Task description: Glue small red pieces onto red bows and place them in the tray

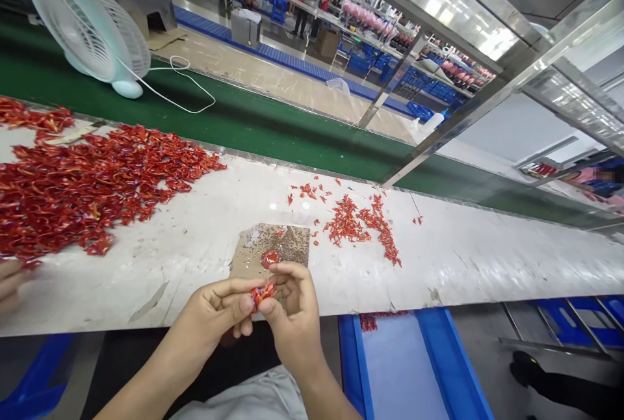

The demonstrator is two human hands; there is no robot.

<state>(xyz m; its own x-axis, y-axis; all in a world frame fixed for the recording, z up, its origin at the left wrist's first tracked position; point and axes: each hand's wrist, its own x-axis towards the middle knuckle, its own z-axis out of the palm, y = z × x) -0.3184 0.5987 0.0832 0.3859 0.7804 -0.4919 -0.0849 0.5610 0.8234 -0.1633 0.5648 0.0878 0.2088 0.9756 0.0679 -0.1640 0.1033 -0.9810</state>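
Note:
Between my two hands is a small red piece [262,294] with orange and purplish touches; its exact kind I cannot make out. My left hand [225,303] pinches it between thumb and fingers. The thumb of my right hand [292,303] presses on its other side, with the fingers curled around. Just beyond my hands lies a brown cardboard square [248,254] sprinkled with tiny specks, bearing a round red blob [270,259]. To the right are loose small red pieces [345,220]. A large heap of similar red pieces [88,192] spreads over the table's left.
A pale blue fan [92,23] with a white cord stands on the green belt [253,121] behind the white table [487,251]. Metal posts [439,140] rise at right. Below the edge is a blue bin [439,355]. Another person's hand [10,285] is at far left.

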